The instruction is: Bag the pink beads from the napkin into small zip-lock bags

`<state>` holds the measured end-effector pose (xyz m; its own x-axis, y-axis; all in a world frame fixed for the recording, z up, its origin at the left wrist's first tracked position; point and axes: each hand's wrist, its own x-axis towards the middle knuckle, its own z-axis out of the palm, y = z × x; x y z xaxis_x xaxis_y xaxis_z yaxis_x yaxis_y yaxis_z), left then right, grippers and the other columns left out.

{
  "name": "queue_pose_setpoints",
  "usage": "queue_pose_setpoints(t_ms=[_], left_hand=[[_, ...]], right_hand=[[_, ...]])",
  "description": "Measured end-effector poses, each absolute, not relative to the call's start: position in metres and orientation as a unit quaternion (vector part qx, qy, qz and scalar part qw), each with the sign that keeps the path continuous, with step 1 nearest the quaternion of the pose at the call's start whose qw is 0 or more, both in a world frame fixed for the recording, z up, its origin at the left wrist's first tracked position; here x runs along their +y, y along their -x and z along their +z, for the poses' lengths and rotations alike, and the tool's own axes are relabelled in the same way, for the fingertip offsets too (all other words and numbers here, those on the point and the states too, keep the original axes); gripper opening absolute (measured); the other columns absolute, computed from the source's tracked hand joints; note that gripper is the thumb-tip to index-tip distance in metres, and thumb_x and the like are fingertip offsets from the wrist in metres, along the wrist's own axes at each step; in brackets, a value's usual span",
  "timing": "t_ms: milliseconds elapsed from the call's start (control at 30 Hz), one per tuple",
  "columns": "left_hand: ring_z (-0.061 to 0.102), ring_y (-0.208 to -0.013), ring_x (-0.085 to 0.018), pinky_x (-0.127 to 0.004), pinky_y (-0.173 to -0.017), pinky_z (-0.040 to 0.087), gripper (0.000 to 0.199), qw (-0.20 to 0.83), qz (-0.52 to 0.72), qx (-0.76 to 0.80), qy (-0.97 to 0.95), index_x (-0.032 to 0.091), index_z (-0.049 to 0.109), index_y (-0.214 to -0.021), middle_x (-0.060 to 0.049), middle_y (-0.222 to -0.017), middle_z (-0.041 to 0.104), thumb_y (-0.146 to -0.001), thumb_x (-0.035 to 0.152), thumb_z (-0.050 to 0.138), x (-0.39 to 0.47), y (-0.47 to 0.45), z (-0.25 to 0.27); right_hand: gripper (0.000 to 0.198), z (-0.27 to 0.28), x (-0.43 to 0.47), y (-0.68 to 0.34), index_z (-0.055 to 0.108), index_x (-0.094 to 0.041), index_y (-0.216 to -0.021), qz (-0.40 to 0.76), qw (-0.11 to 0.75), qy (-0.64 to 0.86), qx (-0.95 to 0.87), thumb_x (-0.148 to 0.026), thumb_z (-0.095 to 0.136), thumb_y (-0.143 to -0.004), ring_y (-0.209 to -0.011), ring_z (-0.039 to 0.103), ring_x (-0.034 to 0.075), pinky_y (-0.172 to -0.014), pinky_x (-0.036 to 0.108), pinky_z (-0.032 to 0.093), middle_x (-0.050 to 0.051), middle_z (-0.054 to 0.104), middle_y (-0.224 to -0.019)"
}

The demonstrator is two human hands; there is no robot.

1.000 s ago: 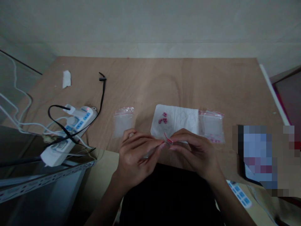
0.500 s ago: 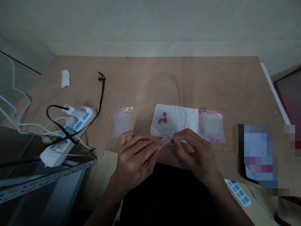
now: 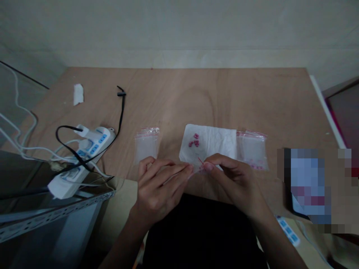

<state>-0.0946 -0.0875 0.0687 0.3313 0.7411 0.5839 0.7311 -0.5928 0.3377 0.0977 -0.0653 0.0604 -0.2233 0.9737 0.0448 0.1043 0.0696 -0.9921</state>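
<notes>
My left hand (image 3: 162,186) pinches a small clear zip bag (image 3: 197,170) between thumb and fingertips, just in front of my body. My right hand (image 3: 234,183) grips the same bag at its red-lined edge with thumb and forefinger. Most of the bag is covered by my fingers. Behind the hands lies a white cloth or tissue (image 3: 221,140), with several small dark pink pieces (image 3: 196,143) grouped on its left part. Flat clear zip bags (image 3: 146,145) lie beyond my left hand. To the right of the cloth, more zip bags (image 3: 254,147) overlap, with pink pieces near their bottom.
A white power strip (image 3: 97,144) with tangled plugs and cables is at the left table edge. A black strap (image 3: 122,108) and a white scrap (image 3: 78,94) lie farther back. At right there is a phone-like device (image 3: 307,179), partly pixelated. Another power strip (image 3: 288,231) sits below the table edge.
My right thumb has shifted further over the bag's red-lined edge, and less of the bag shows between the hands. My left hand has moved slightly left.
</notes>
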Motion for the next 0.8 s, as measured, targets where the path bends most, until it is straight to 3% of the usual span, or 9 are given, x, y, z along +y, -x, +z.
queue_pose_setpoints(t_ms=[67, 167, 267, 400, 500, 633, 733, 800], left_hand=[[0.067, -0.093, -0.022, -0.041, -0.085, 0.045, 0.037, 0.070, 0.356, 0.466, -0.807, 0.024, 0.065, -0.112, -0.001, -0.100, 0.076, -0.077, 0.022, 0.075, -0.088, 0.095, 0.073], [0.057, -0.121, -0.030, -0.048, -0.099, 0.046, 0.073, 0.206, 0.308, 0.492, -0.788, 0.020, 0.048, -0.133, -0.011, -0.130, 0.062, -0.070, 0.041, 0.077, -0.086, 0.094, 0.081], [0.051, -0.130, -0.031, -0.050, -0.105, 0.045, 0.090, 0.278, 0.246, 0.500, -0.783, 0.021, 0.030, -0.144, -0.015, -0.143, 0.051, -0.071, 0.047, 0.076, -0.084, 0.091, 0.083], [0.058, -0.118, -0.028, -0.048, -0.100, 0.048, 0.075, 0.334, 0.188, 0.484, -0.787, 0.024, 0.038, -0.137, -0.011, -0.127, 0.060, -0.072, 0.030, 0.075, -0.079, 0.088, 0.076], [0.062, -0.104, -0.024, -0.041, -0.087, 0.053, 0.055, 0.371, 0.198, 0.486, -0.766, 0.024, 0.045, -0.121, -0.007, -0.113, 0.062, -0.072, 0.019, 0.070, -0.076, 0.089, 0.069], [0.061, -0.086, -0.019, -0.033, -0.073, 0.051, 0.032, 0.345, 0.241, 0.510, -0.750, 0.024, 0.044, -0.104, -0.003, -0.095, 0.059, -0.081, 0.027, 0.067, -0.078, 0.091, 0.061], [0.058, -0.083, -0.018, -0.032, -0.070, 0.049, 0.031, 0.292, 0.268, 0.542, -0.741, 0.023, 0.042, -0.101, -0.002, -0.092, 0.056, -0.082, 0.031, 0.067, -0.082, 0.092, 0.055], [0.056, -0.081, -0.017, -0.031, -0.068, 0.047, 0.034, 0.277, 0.276, 0.554, -0.735, 0.023, 0.042, -0.100, -0.001, -0.090, 0.054, -0.080, 0.031, 0.069, -0.084, 0.093, 0.052]], right_hand=[[0.010, 0.062, -0.065, -0.101, 0.069, -0.020, -0.086, 0.450, 0.423, 0.421, -0.665, -0.019, 0.060, -0.091, -0.078, 0.063, 0.013, -0.070, 0.025, 0.051, 0.000, 0.070, -0.081], [0.009, 0.065, -0.064, -0.106, 0.067, -0.016, -0.097, 0.325, 0.393, 0.344, -0.788, -0.015, 0.059, -0.092, -0.088, 0.061, 0.016, -0.079, 0.029, 0.050, 0.004, 0.071, -0.090], [0.011, 0.069, -0.063, -0.108, 0.066, -0.015, -0.096, 0.227, 0.350, 0.289, -0.862, -0.018, 0.056, -0.095, -0.091, 0.059, 0.018, -0.079, 0.033, 0.050, 0.005, 0.073, -0.094], [0.011, 0.073, -0.066, -0.106, 0.067, -0.014, -0.097, 0.190, 0.329, 0.258, -0.888, -0.018, 0.057, -0.094, -0.093, 0.061, 0.019, -0.078, 0.034, 0.050, 0.006, 0.074, -0.095], [0.012, 0.072, -0.067, -0.106, 0.067, -0.015, -0.101, 0.201, 0.329, 0.246, -0.889, -0.014, 0.060, -0.090, -0.095, 0.062, 0.019, -0.080, 0.034, 0.051, 0.005, 0.074, -0.097], [0.013, 0.053, -0.054, -0.109, 0.068, -0.019, -0.102, 0.214, 0.377, 0.347, -0.831, -0.021, 0.062, -0.090, -0.098, 0.063, 0.019, -0.083, 0.035, 0.053, 0.007, 0.071, -0.104], [0.013, 0.023, -0.035, -0.106, 0.068, -0.018, -0.100, 0.183, 0.383, 0.503, -0.753, -0.023, 0.064, -0.089, -0.088, 0.066, 0.021, -0.077, 0.036, 0.056, 0.009, 0.069, -0.095], [0.017, 0.004, -0.023, -0.101, 0.068, -0.016, -0.102, 0.177, 0.345, 0.521, -0.760, -0.024, 0.067, -0.086, -0.089, 0.066, 0.023, -0.079, 0.039, 0.057, 0.011, 0.068, -0.095]])
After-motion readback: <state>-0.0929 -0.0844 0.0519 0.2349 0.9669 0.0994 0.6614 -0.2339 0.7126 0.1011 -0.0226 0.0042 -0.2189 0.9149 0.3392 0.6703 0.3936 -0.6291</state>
